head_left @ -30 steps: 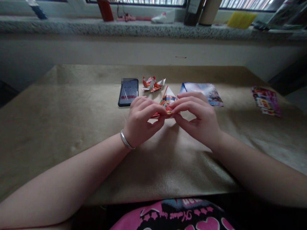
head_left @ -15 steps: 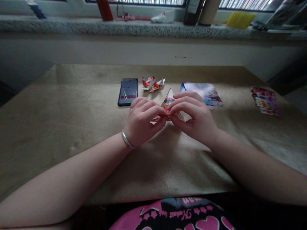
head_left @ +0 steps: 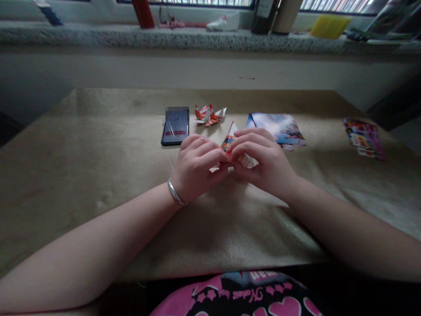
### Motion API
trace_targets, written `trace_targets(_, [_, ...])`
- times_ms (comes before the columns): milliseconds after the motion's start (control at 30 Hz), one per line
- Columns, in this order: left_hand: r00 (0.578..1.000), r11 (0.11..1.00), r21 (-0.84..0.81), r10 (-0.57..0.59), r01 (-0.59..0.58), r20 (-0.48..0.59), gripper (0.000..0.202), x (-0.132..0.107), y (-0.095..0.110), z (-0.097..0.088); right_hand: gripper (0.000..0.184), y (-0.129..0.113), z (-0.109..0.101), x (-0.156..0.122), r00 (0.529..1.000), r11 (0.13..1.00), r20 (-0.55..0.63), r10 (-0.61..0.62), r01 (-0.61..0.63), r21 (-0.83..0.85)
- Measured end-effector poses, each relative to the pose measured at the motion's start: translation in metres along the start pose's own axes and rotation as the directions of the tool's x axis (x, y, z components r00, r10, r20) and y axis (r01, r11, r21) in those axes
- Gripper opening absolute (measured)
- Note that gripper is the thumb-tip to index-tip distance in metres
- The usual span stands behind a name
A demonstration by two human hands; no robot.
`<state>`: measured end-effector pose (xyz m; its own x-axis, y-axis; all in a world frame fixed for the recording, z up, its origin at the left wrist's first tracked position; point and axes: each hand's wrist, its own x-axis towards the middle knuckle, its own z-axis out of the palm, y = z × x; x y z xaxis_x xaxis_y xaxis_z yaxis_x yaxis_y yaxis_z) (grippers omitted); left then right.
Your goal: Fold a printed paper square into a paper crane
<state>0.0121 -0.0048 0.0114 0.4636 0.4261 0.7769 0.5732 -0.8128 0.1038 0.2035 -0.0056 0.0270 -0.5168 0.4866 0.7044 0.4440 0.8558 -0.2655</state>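
Observation:
Between my two hands is a folded piece of printed paper (head_left: pixel 229 139), red and multicoloured with white parts; its pointed tip rises away from me. My left hand (head_left: pixel 200 163), with a silver bangle at the wrist, pinches its near edge between thumb and forefinger. From the other side my right hand (head_left: pixel 261 153) pinches the same edge, fingertips close to those of the left. Much of the paper is hidden behind the fingers. Just beyond lies a red and white folded paper piece (head_left: pixel 209 115) with several pointed tips.
A smartphone (head_left: pixel 176 127) lies on the table (head_left: pixel 98 175) left of the folded piece. Printed sheets (head_left: pixel 278 127) are behind my right hand, and more colourful printed papers (head_left: pixel 364 138) sit at far right. A stone windowsill (head_left: pixel 197 41) with bottles and a yellow object (head_left: pixel 330 27) runs along the back.
Both hands stay at the paper, with only a small shift of the fingers. My right fingertips have moved slightly left and down. Everything else on the table is unmoved.

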Motion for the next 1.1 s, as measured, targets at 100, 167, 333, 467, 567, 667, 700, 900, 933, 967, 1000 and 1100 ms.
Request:
trace_targets(100, [1.000,1.000,-0.006,-0.001,0.001,0.011,0.009,0.000,0.000,0.000,0.006,0.001,-0.001,0.000,1.000,1.000,0.016,0.005,-0.005,0.008])
trace_targets(167, [1.000,1.000,-0.010,-0.001,0.001,0.006,0.010,0.000,0.000,0.000,0.006,0.001,-0.002,0.000,1.000,1.000,0.017,0.009,-0.009,0.005])
trace_targets(333, [1.000,1.000,-0.005,-0.001,0.001,0.013,0.010,-0.001,-0.001,0.002,0.006,0.004,0.000,-0.001,1.000,1.000,0.019,-0.022,0.022,0.004])
trace_targets(467, [0.998,0.999,0.035,0.000,-0.002,0.064,0.008,-0.003,-0.003,0.002,0.006,0.006,0.001,-0.002,0.999,1.000,0.037,-0.026,0.026,-0.004])
trace_targets(567, [0.997,0.999,0.050,0.014,-0.018,0.078,0.009,-0.003,-0.003,0.000,0.006,0.006,0.002,-0.002,0.999,1.000,0.036,-0.015,0.015,-0.006])
trace_targets(667, [0.998,0.999,0.034,0.025,-0.027,0.062,0.012,-0.001,-0.002,-0.001,0.008,0.006,0.002,-0.002,1.000,1.000,0.031,0.006,-0.005,-0.017])
trace_targets(700, [0.998,0.999,0.032,0.024,-0.026,0.060,0.012,-0.001,-0.001,-0.001,0.009,0.006,0.001,-0.002,0.999,1.000,0.033,0.008,-0.007,-0.022])
trace_targets(900, [0.996,0.999,0.035,-0.027,0.024,0.090,0.015,-0.002,-0.002,0.000,0.006,0.008,0.000,-0.001,0.999,0.999,0.038,-0.002,0.003,-0.035])
trace_targets(933, [0.995,0.999,0.034,-0.030,0.027,0.096,0.015,-0.003,-0.002,0.000,0.005,0.009,0.000,-0.001,0.999,0.999,0.038,-0.002,0.003,-0.036])
trace_targets(967, [0.994,0.999,0.033,-0.031,0.028,0.101,0.015,-0.003,-0.002,0.000,0.006,0.009,0.000,-0.002,0.999,0.999,0.039,-0.001,0.002,-0.037])
trace_targets(1000, [0.994,0.999,0.031,-0.031,0.028,0.103,0.015,-0.004,-0.002,0.000,0.006,0.010,0.000,-0.002,0.999,0.999,0.040,0.002,-0.001,-0.040])
trace_targets(1100, [0.995,1.000,0.019,-0.025,0.024,0.096,0.015,-0.004,-0.003,0.000,0.007,0.010,0.000,-0.002,0.999,0.999,0.038,0.007,-0.005,-0.041])
